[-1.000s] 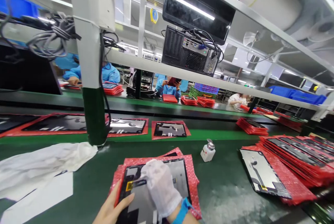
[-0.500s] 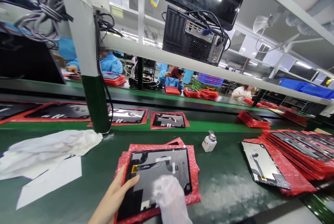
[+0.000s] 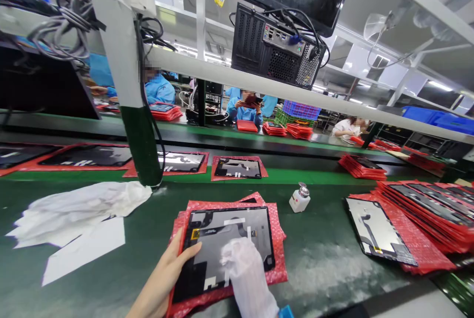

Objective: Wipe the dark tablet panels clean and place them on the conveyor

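Observation:
A tablet screen panel (image 3: 229,246), its grey back facing up with black tape and a yellow-edged flex cable, lies on red bubble-wrap bags (image 3: 278,258) in front of me. My left hand (image 3: 174,263) is bare and grips the panel's left edge together with the bag, thumb on top, fingers underneath. White fabric, looking like a glove, covers my right hand (image 3: 246,271). Its bunched fingers rest on the lower middle of the panel; whether they hold anything is hidden. A blue band (image 3: 286,312) shows at that wrist.
A white pump bottle (image 3: 299,198) stands behind the panel to the right. White cloth (image 3: 85,209) and a white sheet (image 3: 87,254) lie left. At right, another panel (image 3: 379,231) leans by stacked red bags (image 3: 425,219). A post (image 3: 142,145) rises at back left; co-workers sit beyond.
The whole view has shifted slightly. My left hand keeps its grip on the panel. My right hand stays on the panel, less blurred now, and the blue band has come into view.

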`<state>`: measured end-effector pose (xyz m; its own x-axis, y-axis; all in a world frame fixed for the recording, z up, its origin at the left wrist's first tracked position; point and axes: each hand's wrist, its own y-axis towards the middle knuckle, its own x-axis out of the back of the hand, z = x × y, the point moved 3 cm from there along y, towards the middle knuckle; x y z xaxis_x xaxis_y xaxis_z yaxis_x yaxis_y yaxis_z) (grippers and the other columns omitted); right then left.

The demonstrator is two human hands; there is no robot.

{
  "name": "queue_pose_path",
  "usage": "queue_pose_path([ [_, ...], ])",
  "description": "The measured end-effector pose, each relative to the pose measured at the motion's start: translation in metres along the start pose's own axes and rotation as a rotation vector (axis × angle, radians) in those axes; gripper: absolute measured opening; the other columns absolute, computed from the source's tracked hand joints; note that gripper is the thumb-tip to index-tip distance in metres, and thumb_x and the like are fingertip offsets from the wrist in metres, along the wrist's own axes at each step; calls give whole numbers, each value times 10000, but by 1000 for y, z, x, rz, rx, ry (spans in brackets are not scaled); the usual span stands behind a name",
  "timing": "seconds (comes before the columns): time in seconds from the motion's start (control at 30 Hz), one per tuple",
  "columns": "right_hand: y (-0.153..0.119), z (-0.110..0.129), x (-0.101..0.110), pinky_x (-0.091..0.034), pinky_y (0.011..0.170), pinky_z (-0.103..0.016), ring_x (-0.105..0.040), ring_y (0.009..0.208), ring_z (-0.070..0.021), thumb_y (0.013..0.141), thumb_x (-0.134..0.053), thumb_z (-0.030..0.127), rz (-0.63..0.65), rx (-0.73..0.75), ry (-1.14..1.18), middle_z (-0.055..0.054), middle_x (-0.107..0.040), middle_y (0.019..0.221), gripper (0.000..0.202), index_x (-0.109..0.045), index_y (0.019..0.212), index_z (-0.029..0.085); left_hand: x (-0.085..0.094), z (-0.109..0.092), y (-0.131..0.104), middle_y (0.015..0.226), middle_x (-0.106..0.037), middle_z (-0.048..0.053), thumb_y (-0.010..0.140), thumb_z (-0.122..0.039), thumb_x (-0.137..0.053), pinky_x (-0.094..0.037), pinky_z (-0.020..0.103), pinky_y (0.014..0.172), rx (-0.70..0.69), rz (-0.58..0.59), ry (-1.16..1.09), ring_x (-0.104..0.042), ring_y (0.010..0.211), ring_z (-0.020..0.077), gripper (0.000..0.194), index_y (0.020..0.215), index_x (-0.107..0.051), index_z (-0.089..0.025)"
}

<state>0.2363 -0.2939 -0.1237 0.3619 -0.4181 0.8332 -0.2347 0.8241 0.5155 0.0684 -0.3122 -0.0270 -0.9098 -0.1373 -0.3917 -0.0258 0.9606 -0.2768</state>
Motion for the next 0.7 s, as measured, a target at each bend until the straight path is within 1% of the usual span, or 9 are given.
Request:
queue_pose_path([
  [0.07, 8, 1, 0, -525, 612, -280, -632, 676, -183, 868, -523, 126, 11, 24, 44, -37, -678, 792, 158, -649, 856, 220, -1, -1, 1, 1307, -679, 49, 625, -351, -828, -532, 372, 961, -5, -1, -11, -643, 1166, 300, 851, 1408, -497, -311],
  [0.17, 13, -15, 11, -510, 566, -275, -592, 594, -166, 922, -439, 120, -10, 30, 75, -19, -632, 695, 251, -647, 828, 225, -1, 0, 2, 1289, -691, 46, 628, -330, -824, -550, 374, 927, 11, -6, -27, -668, 1123, 296, 872, 1425, -470, -321],
  [0.23, 8, -25, 19, -493, 527, -272, -564, 545, -164, 940, -426, 140, -21, 30, 83, -8, -602, 646, 263, -663, 869, 232, 0, 1, 3, 1270, -702, 44, 634, -319, -824, -559, 356, 904, 27, -3, -24, -674, 1111, 289, 885, 1436, -451, -319],
  [0.3, -2, -25, 25, -496, 533, -276, -564, 544, -166, 941, -455, 181, -19, 38, 89, 2, -600, 643, 232, -675, 941, 254, 0, 1, 3, 1247, -715, 43, 639, -313, -825, -561, 336, 894, 46, 5, -28, -672, 1116, 281, 893, 1444, -438, -309],
  [0.4, -19, -13, 27, -512, 577, -282, -592, 594, -174, 907, -519, 206, -14, 105, 55, -1, -645, 703, 242, -668, 1070, 306, -1, 0, 4, 1209, -733, 39, 624, -306, -836, -555, 336, 906, 58, 2, -32, -676, 1108, 277, 911, 1444, -437, -308],
  [0.5, -32, -7, 32, -534, 629, -324, -648, 748, -223, 850, -575, 198, -32, 210, -20, -61, -706, 895, 415, -603, 1250, 308, -2, 0, 5, 1189, -741, 47, 616, -317, -837, -554, 366, 912, 50, -14, -16, -694, 1069, 288, 894, 1427, -461, -311],
  [0.57, -35, -20, 39, -549, 649, -347, -662, 823, -252, 839, -592, 195, -47, 179, 35, -84, -712, 991, 458, -592, 1282, 312, -2, 1, 7, 1200, -736, 58, 614, -328, -835, -550, 384, 922, 46, -24, -1, -697, 1061, 299, 871, 1410, -483, -305],
  [0.6, -35, -30, 43, -555, 637, -342, -666, 810, -248, 852, -584, 190, -57, 132, 91, -78, -715, 980, 426, -615, 1256, 321, -1, 2, 8, 1210, -731, 62, 609, -335, -836, -544, 390, 934, 36, -32, 9, -691, 1074, 304, 864, 1402, -494, -299],
  [0.7, -31, -66, 56, -546, 503, -280, -638, 595, -182, 928, -490, 182, -124, -18, 247, -30, -694, 784, 323, -695, 1129, 330, 1, -2, 13, 1262, -704, 66, 607, -382, -828, -489, 409, 1013, -39, -43, 68, -630, 1181, 315, 827, 1372, -531, -283],
])
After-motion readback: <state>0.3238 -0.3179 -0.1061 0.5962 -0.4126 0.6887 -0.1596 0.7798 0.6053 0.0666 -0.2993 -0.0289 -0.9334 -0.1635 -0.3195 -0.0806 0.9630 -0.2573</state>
